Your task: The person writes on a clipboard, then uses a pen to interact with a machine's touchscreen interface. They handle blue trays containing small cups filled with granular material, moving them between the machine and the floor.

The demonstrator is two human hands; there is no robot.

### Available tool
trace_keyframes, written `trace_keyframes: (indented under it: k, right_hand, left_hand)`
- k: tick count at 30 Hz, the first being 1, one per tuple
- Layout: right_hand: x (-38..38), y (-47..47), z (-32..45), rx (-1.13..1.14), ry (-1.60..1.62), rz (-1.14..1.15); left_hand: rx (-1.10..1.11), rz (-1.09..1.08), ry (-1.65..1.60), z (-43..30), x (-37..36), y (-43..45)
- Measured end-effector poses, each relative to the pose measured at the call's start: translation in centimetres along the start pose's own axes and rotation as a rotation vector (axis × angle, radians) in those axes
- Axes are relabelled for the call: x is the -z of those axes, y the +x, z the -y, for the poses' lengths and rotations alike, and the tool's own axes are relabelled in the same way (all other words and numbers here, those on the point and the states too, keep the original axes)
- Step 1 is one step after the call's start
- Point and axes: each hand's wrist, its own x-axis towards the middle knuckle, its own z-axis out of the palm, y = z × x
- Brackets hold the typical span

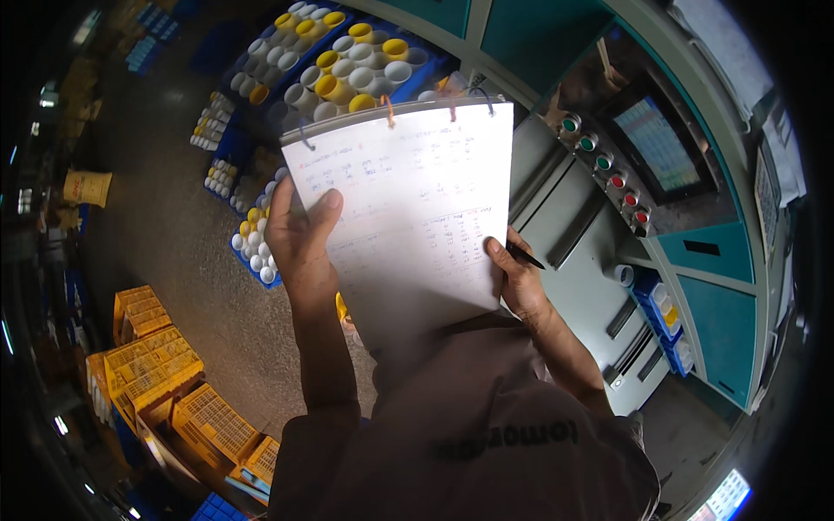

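My left hand (303, 238) grips the left edge of a stack of white paper sheets (404, 208), its thumb lying on the top page. The sheets are bound by several rings or ties along the far edge and bear handwriting and ruled lines. At the right edge my right hand (518, 273) holds the same stack, with its thumb on the page. A dark pen (526, 256) is also held in the right hand and points to the right. The near end of the stack is in shadow, close to my dark shirt.
Blue crates (417, 77) with white and yellow tubes stand beyond and left of the sheets. To the right is a machine with a control screen (658, 140), green and red buttons (604, 162) and teal panels. Yellow plastic crates (153, 365) stand on the floor at lower left.
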Motion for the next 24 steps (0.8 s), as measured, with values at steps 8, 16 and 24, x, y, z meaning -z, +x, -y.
trace_keyframes:
  k: [8, 16, 24]
  right_hand:
    - [0.2, 0.2, -0.5, 0.066, 0.027, 0.002]
    - [0.5, 0.5, -0.8, 0.034, 0.005, -0.036]
    - [0.7, 0.5, -0.6, 0.05, 0.01, 0.0]
  left_hand:
    - [0.015, -0.034, 0.002, -0.4, -0.3, -0.4]
    - [-0.003, -0.037, 0.032, -0.6, -0.7, -0.4]
    - [-0.025, -0.044, 0.082, -0.7, -1.2, -0.4]
